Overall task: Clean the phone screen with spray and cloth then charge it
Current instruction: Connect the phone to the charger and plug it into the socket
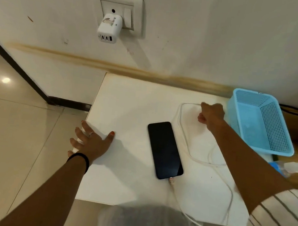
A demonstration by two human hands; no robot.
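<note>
A black phone (165, 150) lies face up on the white table (130, 107), its screen dark. A white charging cable (184, 135) is plugged into the phone's near end and loops across the table. My right hand (211, 114) is closed around the far part of that cable, beside the basket. My left hand (90, 140) rests flat with fingers spread on the table's left edge. A white multi-port charger (109, 28) sits in the wall socket (119, 11) above the table, with nothing plugged into its ports.
A light blue perforated basket (260, 122) stands at the table's right back corner. A clear spray bottle (294, 167) lies blurred at the right edge. Tiled floor lies to the left of the table.
</note>
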